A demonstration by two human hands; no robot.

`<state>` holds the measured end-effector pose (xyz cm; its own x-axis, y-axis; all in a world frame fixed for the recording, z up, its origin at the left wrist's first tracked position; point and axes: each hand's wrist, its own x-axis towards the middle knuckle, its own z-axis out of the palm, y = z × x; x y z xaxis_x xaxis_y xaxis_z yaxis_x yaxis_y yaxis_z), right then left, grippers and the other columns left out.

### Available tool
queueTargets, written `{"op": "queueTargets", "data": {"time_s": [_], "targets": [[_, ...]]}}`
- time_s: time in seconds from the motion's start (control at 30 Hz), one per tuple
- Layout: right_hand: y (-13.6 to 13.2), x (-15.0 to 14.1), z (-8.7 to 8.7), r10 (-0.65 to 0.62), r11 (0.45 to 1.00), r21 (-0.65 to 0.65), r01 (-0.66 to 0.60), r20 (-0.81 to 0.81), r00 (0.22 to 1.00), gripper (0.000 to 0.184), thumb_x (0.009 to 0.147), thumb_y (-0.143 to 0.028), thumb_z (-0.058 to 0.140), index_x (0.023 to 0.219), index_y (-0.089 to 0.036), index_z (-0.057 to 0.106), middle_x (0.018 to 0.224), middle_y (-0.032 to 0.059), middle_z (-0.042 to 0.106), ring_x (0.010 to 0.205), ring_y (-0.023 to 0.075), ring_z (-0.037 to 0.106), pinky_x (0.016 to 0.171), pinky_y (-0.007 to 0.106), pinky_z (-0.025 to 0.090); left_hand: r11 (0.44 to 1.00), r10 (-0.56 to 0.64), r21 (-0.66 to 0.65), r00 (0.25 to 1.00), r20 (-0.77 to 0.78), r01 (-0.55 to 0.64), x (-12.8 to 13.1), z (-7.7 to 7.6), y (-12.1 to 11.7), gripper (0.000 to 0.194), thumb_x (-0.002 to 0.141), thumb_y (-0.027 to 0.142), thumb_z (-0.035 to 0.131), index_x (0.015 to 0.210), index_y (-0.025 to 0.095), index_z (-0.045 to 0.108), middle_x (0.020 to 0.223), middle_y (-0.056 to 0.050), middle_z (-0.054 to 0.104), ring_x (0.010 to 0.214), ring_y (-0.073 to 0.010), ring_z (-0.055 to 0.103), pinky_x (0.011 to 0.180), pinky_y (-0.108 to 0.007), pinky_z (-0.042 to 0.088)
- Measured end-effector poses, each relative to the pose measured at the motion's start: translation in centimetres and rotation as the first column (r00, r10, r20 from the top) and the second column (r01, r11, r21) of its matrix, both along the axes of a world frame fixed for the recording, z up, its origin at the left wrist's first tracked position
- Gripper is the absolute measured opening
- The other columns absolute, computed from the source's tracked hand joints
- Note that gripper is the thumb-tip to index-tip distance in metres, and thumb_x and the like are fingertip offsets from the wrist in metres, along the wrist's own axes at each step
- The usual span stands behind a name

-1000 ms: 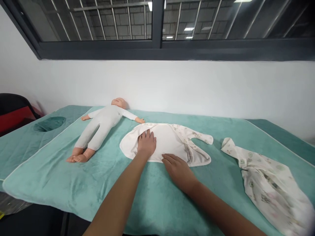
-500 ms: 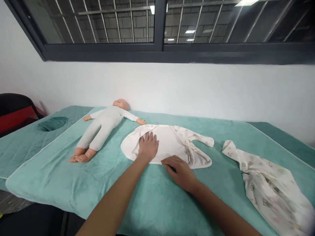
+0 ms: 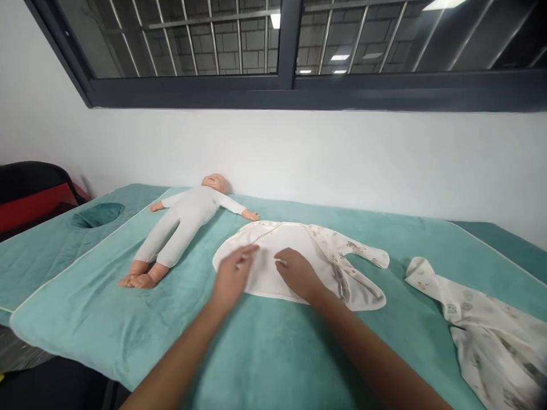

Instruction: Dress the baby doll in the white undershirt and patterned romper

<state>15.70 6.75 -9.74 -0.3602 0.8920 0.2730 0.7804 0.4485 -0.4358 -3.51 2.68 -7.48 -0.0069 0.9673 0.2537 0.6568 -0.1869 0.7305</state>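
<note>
Since the garment (image 3: 265, 272) lies spread on the bed (image 3: 273, 353) beside the doll (image 3: 188, 210), probably so its inside is in reach, the left hand (image 3: 233, 274) and right hand (image 3: 299, 274) are over it, fingers curled, whether gripping cloth I cannot tell.

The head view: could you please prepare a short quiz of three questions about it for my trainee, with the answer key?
1. True or false: the baby doll lies on the teal sheet with its head toward the wall.
2. Which thing is nearest to both the left hand and the right hand?
A) the baby doll
B) the spread baby garment
C) the window
3. Fill in: in the picture, the second baby garment lies to the ____ of the spread baby garment.

Key: 1. True. 2. B. 3. right.
</note>
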Motion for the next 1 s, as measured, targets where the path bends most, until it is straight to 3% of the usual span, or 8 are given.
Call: {"op": "queueTargets", "data": {"time_s": [0.07,0.13,0.3,0.47,0.63,0.83,0.93,1.0], "targets": [[2.1,-2.1,-0.5,0.034,0.999,0.031,-0.036,0.054,0.998,0.029,0.089,-0.017,0.048,0.114,-0.016,0.063,0.12,0.0117,0.064,0.114,0.0233,0.056,0.1,0.037,0.043,0.956,0.274,0.108,0.962,0.008,-0.273,-3.1,0.7,2.9,0.037,0.092,0.033,0.039,0.117,0.022,0.064,0.122,-0.003,0.066,0.107,-0.0244,0.063,0.097,-0.042,0.048],[3.6,-3.8,-0.9,0.054,0.998,0.03,-0.057,0.079,0.995,0.035,0.091,-0.021,0.049,0.124,-0.013,0.057,0.13,0.0147,0.058,0.121,0.0253,0.052,0.105,0.04,0.039,0.935,0.346,0.087,0.938,-0.03,-0.343,-5.7,0.1,5.5,0.037,0.088,0.027,0.042,0.114,0.014,0.064,0.117,-0.012,0.067,0.106,-0.0289,0.062,0.095,-0.046,0.047],[4.9,-4.7,-1.3,0.107,0.989,0.093,-0.118,0.122,0.987,0.039,0.096,-0.029,0.045,0.132,-0.015,0.05,0.136,0.0151,0.051,0.127,0.0253,0.045,0.107,0.041,0.036,0.994,0.106,-0.011,0.978,-0.182,-0.11,-6.8,-2.6,7.8,0.027,0.082,0.039,0.054,0.093,0.022,0.072,0.106,-0.007,0.07,0.104,-0.0275,0.061,0.096,-0.041,0.045],[5.1,-4.5,-1.7,0.085,0.994,0.062,-0.094,0.13,0.988,0.044,0.094,-0.029,0.046,0.134,-0.013,0.048,0.136,0.0163,0.052,0.128,0.0287,0.044,0.108,0.043,0.034,0.946,-0.24,-0.163,0.944,0.228,0.28,-4.5,-1.3,6.1,0.049,0.081,0.044,0.061,0.125,0.024,0.058,0.122,-0.004,0.064,0.11,-0.0234,0.059,0.095,-0.034,0.047],[5.3,-4.8,-1.8,0.018,1.0,-0.004,-0.018,0.083,0.996,0.039,0.092,-0.027,0.049,0.128,-0.013,0.055,0.125,0.0158,0.06,0.121,0.0292,0.049,0.106,0.043,0.034,0.961,-0.002,-0.235,0.86,0.511,0.143,-4.6,-0.5,5.4,0.044,0.076,0.04,0.068,0.116,0.021,0.063,0.108,-0.005,0.065,0.091,-0.0195,0.062,0.076,-0.028,0.05],[5.2,-4.5,-0.8,-0.052,0.981,-0.195,-0.013,-0.328,0.943,0.036,0.089,-0.034,0.053,0.122,-0.022,0.057,0.124,0.0078,0.062,0.118,0.0243,0.054,0.102,0.04,0.04,0.973,0.197,-0.229,0.393,0.898,0.035,-6.1,-1.1,5.8,0.035,0.069,0.029,0.077,0.1,0.019,0.064,0.085,-0.002,0.065,0.071,-0.0138,0.061,0.062,-0.023,0.048],[5.4,-4.2,-0.5,-0.165,0.926,-0.364,-0.098,-0.625,0.763,0.039,0.087,-0.042,0.055,0.123,-0.026,0.055,0.128,0.0049,0.06,0.12,0.0236,0.055,0.1,0.041,0.044,0.984,0.155,-0.167,0.171,0.973,0.058,-6.8,-1.3,6.1,0.034,0.068,0.022,0.076,0.099,0.022,0.063,0.088,-0.001,0.064,0.078,-0.0163,0.063,0.067,-0.028,0.052],[5.5,-4.2,-0.4,-0.237,0.87,-0.44,-0.223,-0.769,0.594,0.04,0.087,-0.044,0.055,0.122,-0.026,0.055,0.128,0.0051,0.06,0.117,0.023,0.058,0.098,0.04,0.048,0.989,0.121,-0.131,0.149,0.981,0.062,-7.2,-1.5,6.5,0.033,0.067,0.018,0.075,0.097,0.022,0.063,0.088,0.0,0.063,0.084,-0.0179,0.063,0.072,-0.032,0.052]]}}
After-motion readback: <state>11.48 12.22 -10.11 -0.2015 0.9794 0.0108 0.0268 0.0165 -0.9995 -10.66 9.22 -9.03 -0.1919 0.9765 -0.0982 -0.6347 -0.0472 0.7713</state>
